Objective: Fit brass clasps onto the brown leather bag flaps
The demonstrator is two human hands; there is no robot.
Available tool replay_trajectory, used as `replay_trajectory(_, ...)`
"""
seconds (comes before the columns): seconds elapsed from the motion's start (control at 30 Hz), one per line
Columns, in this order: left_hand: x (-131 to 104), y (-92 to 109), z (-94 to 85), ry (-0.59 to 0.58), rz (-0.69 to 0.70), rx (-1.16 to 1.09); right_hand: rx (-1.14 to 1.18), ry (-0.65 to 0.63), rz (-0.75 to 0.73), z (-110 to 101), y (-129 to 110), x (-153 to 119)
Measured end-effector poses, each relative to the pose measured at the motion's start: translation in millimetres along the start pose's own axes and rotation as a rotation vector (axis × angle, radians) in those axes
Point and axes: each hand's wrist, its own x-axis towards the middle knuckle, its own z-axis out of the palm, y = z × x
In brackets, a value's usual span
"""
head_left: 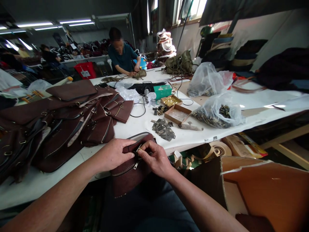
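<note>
A brown leather bag piece (130,182) with a zipper hangs over the table's front edge, above my lap. My left hand (117,154) grips its upper part, thumb on the near side and fingers along the top. My right hand (155,158) pinches a small brass-coloured metal fitting (138,148) against the leather, close to the left fingertips. Its exact kind is too small to make out. Just below hangs the silver zipper pull (135,165). Beyond the hands lies a heap of flat dark metal plates (164,129).
Brown bag pieces (70,119) are piled at the left. Small boxes, one with brass bits (171,101), one shallow cardboard box (178,114), stand ahead. Plastic bags of fittings (219,112) lie right. A large carton (263,187) is at lower right. Another person (123,54) works across the table.
</note>
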Motion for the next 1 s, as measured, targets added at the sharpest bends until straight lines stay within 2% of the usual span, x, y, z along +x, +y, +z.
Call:
replay_trajectory(0.2,-5.3,3.3,-0.5,-0.021,-0.006,-0.066,-0.001,-0.072,0.011,-6.8,-8.1,-0.2)
replay_trajectory(0.3,-7.2,4.6,3.0,-0.018,0.004,-0.020,-0.034,-0.112,0.025,-7.4,-11.2,-0.3)
replay_trajectory(0.47,-7.9,0.9,8.0,0.018,-0.011,-0.073,0.030,-0.058,0.068,-2.6,-10.1,-2.1)
replay_trajectory(0.67,-8.2,-11.5,-0.7,-0.111,-0.067,-0.258,0.181,-0.146,0.141,-5.7,-2.0,5.7)
replay_trajectory(0.8,-9.4,-8.2,-1.3,-0.138,-0.100,-0.330,0.222,-0.160,0.178,-5.9,0.2,7.1)
replay_trajectory(0.9,-9.9,-2.0,0.2,-0.139,-0.106,-0.310,0.040,-0.089,0.143,1.6,-1.3,3.5)
replay_trajectory(1.0,-10.8,-0.4,-0.2,-0.105,-0.106,-0.228,-0.150,0.081,0.065,14.0,-1.8,0.0)
